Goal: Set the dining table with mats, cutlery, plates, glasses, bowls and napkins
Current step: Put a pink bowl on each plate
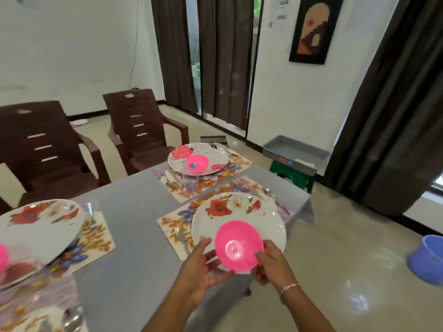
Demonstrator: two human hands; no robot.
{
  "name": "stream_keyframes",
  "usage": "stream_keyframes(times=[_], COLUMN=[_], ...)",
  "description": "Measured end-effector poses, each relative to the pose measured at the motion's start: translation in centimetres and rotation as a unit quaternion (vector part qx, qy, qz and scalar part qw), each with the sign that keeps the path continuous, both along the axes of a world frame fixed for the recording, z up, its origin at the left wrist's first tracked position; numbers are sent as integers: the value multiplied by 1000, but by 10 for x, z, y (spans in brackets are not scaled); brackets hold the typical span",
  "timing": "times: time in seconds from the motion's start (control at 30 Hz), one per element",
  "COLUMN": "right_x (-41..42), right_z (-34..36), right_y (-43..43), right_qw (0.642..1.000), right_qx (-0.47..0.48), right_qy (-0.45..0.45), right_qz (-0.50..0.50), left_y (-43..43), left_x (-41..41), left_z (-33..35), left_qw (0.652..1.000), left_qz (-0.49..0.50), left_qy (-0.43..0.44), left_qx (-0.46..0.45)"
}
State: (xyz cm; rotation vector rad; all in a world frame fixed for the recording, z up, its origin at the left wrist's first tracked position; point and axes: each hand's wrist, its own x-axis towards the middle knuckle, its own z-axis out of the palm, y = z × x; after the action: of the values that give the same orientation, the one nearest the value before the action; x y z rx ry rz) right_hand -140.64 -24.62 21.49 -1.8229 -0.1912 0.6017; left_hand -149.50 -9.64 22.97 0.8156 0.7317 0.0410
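Both hands meet at the near edge of the grey worktop (pixel 134 212) with a round pink plastic bowl (pixel 238 245) between them. The right hand (pixel 269 264), a thin bracelet (pixel 290 287) on its wrist, pinches the bowl's right rim with curled fingers and thumb. The left hand (pixel 200 262) lies palm-up, fingers spread and stretched under the bowl's left side, thumb raised; I cannot tell whether those fingers touch the bowl. The bowl is tilted toward the camera over the near part of a round white plate with red flowers (pixel 239 209); I cannot tell whether it touches the plate. The plate lies on a rectangular floral place mat (pixel 172 224). A steel fork (pixel 179 233) lies on that mat just left of the plate, and blurred cutlery (pixel 275 200) lies on its right side. Beyond it, a far floral mat (pixel 237 168) carries a far flowered plate (pixel 215 152) with a far pink bowl (pixel 197 163) standing in it, a clear glass (pixel 190 182) just in front and a spoon and knife (pixel 171 179) beside the glass. At the left, a left flowered plate (pixel 40 224) rests on a left floral mat (pixel 96 238). 2 brown plastic chairs (pixel 141 130) stand behind the worktop. On the floor to the right, a grey tray (pixel 294 149) sits on a green stool (pixel 292 176), and a blue plastic tub (pixel 429 259) stands well apart from them.
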Motion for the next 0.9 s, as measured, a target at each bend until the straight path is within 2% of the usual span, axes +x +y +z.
stream_keyframes(times=[0.13,0.4,0.5,0.9], right_x=[58,173,209,267], right_z=[-5,-16,-25,-58], right_y=[-6,19,39,87], right_qw=[1000,995,993,977], right_qx=[-18,-72,-81,-106], right_qy=[5,55,70,108], right_qz=[-18,36,55,153], left_y=[5,35,46,53], left_x=[47,134,159,183], left_z=[-12,-32,-33,-44], left_qw=[999,991,987,964], left_qz=[20,133,156,264], left_qy=[18,-15,-26,21], left_qx=[20,-29,-16,28])
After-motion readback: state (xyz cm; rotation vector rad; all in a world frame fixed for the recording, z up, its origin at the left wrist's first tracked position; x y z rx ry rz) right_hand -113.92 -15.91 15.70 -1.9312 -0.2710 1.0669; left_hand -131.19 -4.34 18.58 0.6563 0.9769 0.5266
